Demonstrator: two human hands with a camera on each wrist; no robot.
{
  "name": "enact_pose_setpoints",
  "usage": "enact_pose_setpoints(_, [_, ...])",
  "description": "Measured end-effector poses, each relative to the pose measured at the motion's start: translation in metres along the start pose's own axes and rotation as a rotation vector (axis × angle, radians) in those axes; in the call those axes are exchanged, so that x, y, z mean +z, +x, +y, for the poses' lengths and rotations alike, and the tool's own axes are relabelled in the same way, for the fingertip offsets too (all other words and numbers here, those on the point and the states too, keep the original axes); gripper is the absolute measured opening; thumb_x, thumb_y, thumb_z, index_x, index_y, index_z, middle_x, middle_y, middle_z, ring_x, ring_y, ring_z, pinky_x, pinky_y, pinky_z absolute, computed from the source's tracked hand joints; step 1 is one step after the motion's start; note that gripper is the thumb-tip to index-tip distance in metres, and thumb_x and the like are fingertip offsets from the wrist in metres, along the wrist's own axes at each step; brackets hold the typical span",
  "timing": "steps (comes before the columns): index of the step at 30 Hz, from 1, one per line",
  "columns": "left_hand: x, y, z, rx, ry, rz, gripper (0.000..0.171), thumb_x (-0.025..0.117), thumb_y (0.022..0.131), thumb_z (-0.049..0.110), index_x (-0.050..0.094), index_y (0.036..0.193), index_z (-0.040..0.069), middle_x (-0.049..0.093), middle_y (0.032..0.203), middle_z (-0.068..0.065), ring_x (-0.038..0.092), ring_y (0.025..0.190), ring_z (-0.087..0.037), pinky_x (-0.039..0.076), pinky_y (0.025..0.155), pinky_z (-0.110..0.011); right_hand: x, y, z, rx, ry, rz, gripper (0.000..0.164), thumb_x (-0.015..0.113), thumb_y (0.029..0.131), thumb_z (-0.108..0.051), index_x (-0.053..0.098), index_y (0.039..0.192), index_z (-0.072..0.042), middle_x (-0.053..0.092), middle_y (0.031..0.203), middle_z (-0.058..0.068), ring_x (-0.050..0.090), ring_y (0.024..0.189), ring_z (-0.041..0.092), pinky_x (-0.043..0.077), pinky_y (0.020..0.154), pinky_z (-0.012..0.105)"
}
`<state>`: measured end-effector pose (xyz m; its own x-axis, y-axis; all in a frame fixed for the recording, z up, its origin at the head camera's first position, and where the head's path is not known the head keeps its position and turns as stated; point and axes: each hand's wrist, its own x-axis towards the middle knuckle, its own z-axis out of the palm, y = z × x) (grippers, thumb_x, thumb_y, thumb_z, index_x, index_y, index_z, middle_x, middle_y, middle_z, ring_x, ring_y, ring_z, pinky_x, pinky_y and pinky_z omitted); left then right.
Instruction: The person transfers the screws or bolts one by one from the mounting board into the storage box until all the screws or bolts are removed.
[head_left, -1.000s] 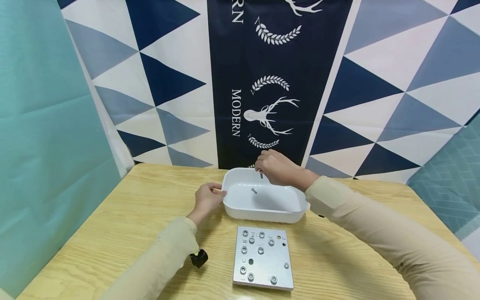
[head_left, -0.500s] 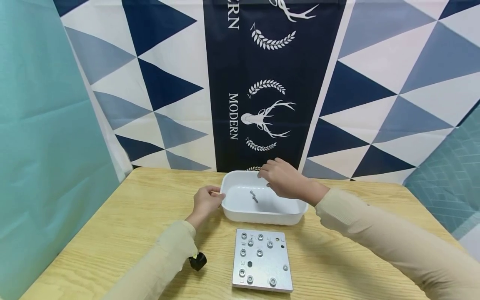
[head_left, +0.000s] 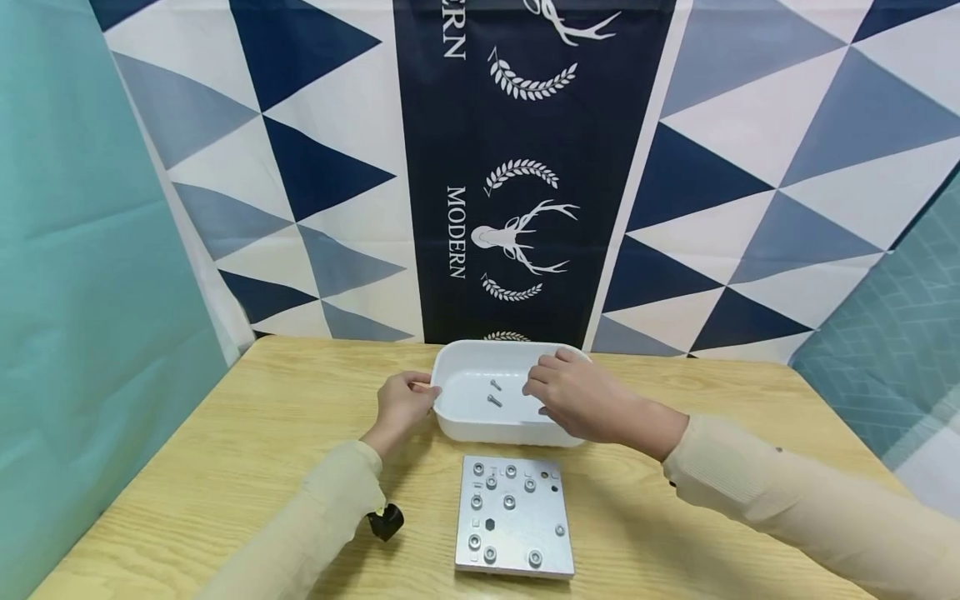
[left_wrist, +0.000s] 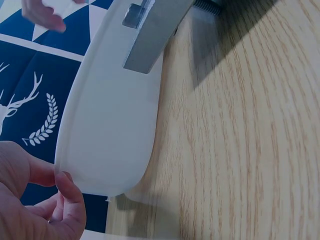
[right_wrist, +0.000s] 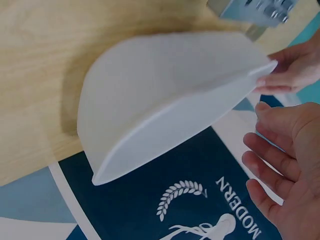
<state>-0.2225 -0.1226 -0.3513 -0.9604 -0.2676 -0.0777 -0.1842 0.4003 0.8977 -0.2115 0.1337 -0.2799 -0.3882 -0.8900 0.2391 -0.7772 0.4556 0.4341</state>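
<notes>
Two screws point(head_left: 494, 401) are lying in the white tray point(head_left: 480, 432); left hand point(head_left: 400, 404) is pinching it, probably steadying it well; right hand point(head_left: 573, 396), fingers apart, is holding nothing.

Left hand point(head_left: 402, 406) grips the left end of a white, round-cornered, rectangular tray point(head_left: 487, 432), thumb at the rim. Right hand point(head_left: 585, 396), fingers bent, is positioned over the tray's right part. Two small grey metal bolts point(head_left: 494, 401) lie near each other on the tray floor, left of the right hand. A silver, roughly square metal plate point(head_left: 525, 525) lies on the pale wood-grain table point(head_left: 277, 417), nearer the person than the tray; round metal bolt heads point(head_left: 509, 502) and a dark hexagonal hole point(head_left: 490, 525) observed on its upper face
</notes>
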Motion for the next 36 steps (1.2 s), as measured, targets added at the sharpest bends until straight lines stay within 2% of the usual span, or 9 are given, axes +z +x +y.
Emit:
enact_pose_setpoints(10, [0.0, 0.001, 0.002, -0.016, -0.002, -0.015, 0.027, 0.069, 0.086, 0.012, 0.068, 0.109, 0.001, 0.064, 0.09, -0.013, 0.06, 0.068, -0.013, 0.051, 0.058, -0.019, -0.011, -0.021, -0.024, -0.026, 0.054, -0.015, 0.029, 0.079, 0.076, -0.021, 0.068, 0.102, -0.014, 0.07, 0.095, -0.004, 0.06, 0.09, 0.015, 0.046, 0.078, 0.031])
enact_pose_setpoints(17, [0.001, 0.002, 0.002, -0.016, 0.006, -0.015, 0.027, 0.068, 0.086, 0.013, 0.067, 0.11, 0.001, 0.065, 0.091, -0.013, 0.06, 0.068, -0.013, 0.051, 0.058, -0.018, -0.01, -0.032, -0.035, -0.012, 0.101, -0.019, 0.028, 0.08, 0.075, -0.021, 0.067, 0.1, -0.014, 0.068, 0.094, -0.005, 0.058, 0.088, 0.013, 0.046, 0.076, 0.029])
enact_pose_setpoints(29, [0.0, 0.002, 0.002, -0.021, 0.006, -0.017, 0.027, 0.068, 0.086, 0.013, 0.067, 0.11, 0.0, 0.063, 0.088, -0.011, 0.059, 0.067, -0.013, 0.048, 0.056, -0.018, 0.002, -0.054, -0.061, -0.013, 0.214, 0.05, 0.029, 0.082, 0.07, -0.019, 0.068, 0.095, -0.017, 0.066, 0.089, -0.009, 0.056, 0.086, 0.01, 0.047, 0.078, 0.028])
enact_pose_setpoints(36, [0.0, 0.002, 0.003, -0.025, -0.002, -0.028, 0.028, 0.068, 0.086, 0.014, 0.067, 0.112, 0.002, 0.063, 0.09, -0.011, 0.058, 0.068, -0.013, 0.048, 0.056, -0.018, -0.002, -0.062, -0.072, -0.027, 0.245, 0.111, 0.027, 0.082, 0.068, -0.018, 0.067, 0.09, -0.018, 0.063, 0.084, -0.01, 0.054, 0.083, 0.008, 0.048, 0.078, 0.026])
